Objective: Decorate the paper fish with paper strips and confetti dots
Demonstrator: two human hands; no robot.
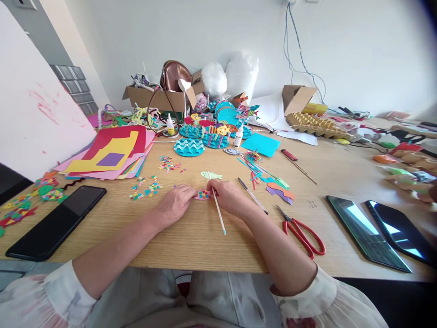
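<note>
Between my hands a small pink paper piece with colored dots, fish-like in shape, (204,194) lies on the table. The fingertips of my left hand (177,202) are pressed together at its left end. My right hand (227,198) is closed around a thin white stick (219,212) with a bluish lower tip, and its fingers cover the right end of the dotted piece. Just beyond lies a pale green paper fish (215,176). Colored paper dots (146,187) are scattered left of my hands. A pen (252,196) rests beside my right wrist.
Red-handled scissors (302,232) and phones (368,232) lie to the right; another phone (58,223) is at left. Colored paper sheets (112,155) are stacked behind it. Glue bottles (238,135), blue wavy paper crafts (189,147) and a cardboard box (150,98) stand farther back.
</note>
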